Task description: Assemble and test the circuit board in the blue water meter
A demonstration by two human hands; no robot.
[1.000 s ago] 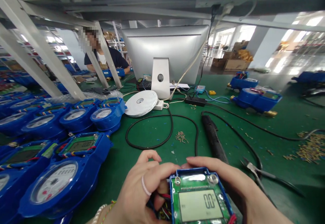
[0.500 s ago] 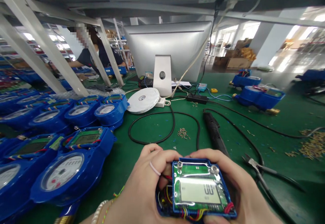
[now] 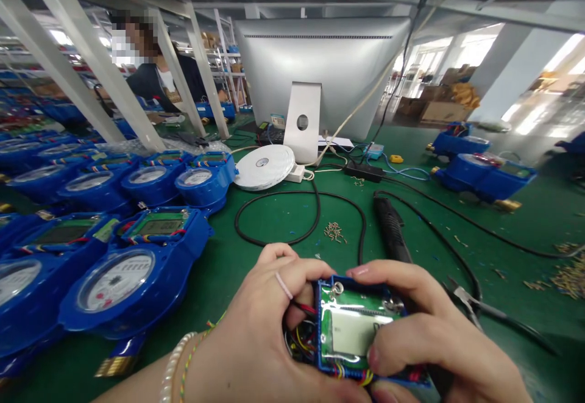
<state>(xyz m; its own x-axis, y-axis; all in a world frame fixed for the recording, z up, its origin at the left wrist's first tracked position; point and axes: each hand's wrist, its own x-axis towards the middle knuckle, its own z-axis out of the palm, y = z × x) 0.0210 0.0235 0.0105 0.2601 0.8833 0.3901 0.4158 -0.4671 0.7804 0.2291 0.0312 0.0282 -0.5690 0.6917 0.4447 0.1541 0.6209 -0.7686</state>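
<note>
Between both hands, close to me, is a meter's display module (image 3: 351, 330): a blue frame with a green circuit board, a pale screen and coloured wires. My left hand (image 3: 269, 324), with a ring and bracelets, grips its left side, fingers curled round the wired edge. My right hand (image 3: 434, 330) wraps the right side; one finger rests on the top edge and another lies over the screen's lower right. Part of the module's right side is hidden by these fingers. Blue water meters (image 3: 132, 275) with round dials and small screens stand in rows to the left.
A black power screwdriver (image 3: 390, 226) and cutting pliers (image 3: 466, 299) lie at the right. Small screws (image 3: 335, 232) are heaped ahead, near a looped black cable (image 3: 237, 220). A white reel (image 3: 265, 168) stands before a monitor (image 3: 320, 67). Another person (image 3: 159, 74) is behind the shelf posts.
My right hand has shifted, and one of its fingers now covers part of the screen. My left hand keeps its grip. The view has tilted and turned slightly.
</note>
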